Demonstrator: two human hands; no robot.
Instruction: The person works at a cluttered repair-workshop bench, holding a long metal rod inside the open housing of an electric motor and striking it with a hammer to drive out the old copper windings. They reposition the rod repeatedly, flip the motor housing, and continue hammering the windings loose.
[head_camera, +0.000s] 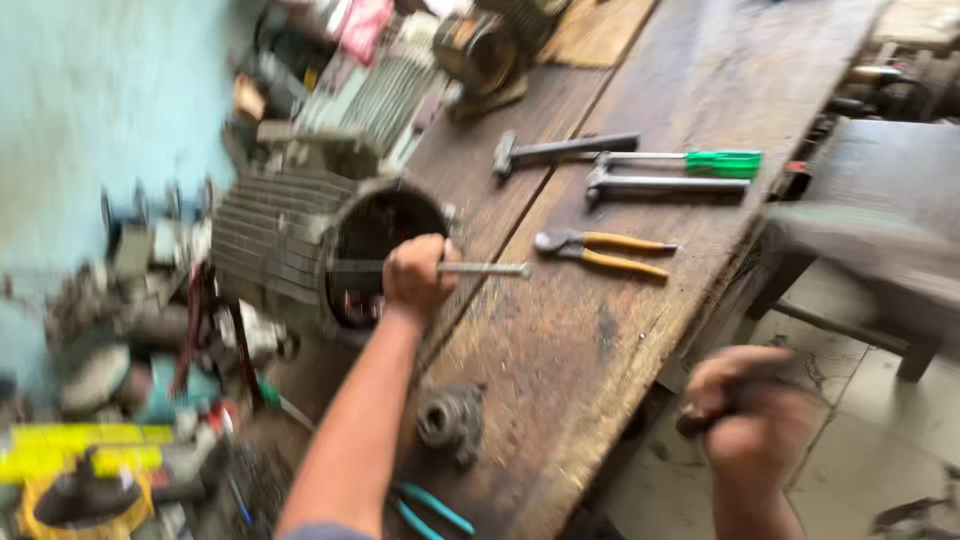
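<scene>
a long, worn brown wooden workbench (640, 300) runs away from the viewer, scratched and stained. at its left edge lies a grey ribbed metal motor housing (300, 245) on its side, its round dark opening facing the bench. the left hand (418, 275) is closed in a fist around a thin grey metal rod (480, 268), which lies level across the mouth of the housing, one end inside the opening and the other sticking out to the right over the bench. the right hand (752, 415) is blurred, raised off the bench edge over the floor, curled tight around something dark; what it grips cannot be told.

further along the bench lie a dark-handled hammer (560, 150), a metal tool with a green grip (690, 165) just beside it, and orange-handled pliers (600, 250) near the rod's free end. a small grey round metal part (450, 420) sits near the left forearm, with teal-handled pliers (430, 510) just below it.
</scene>
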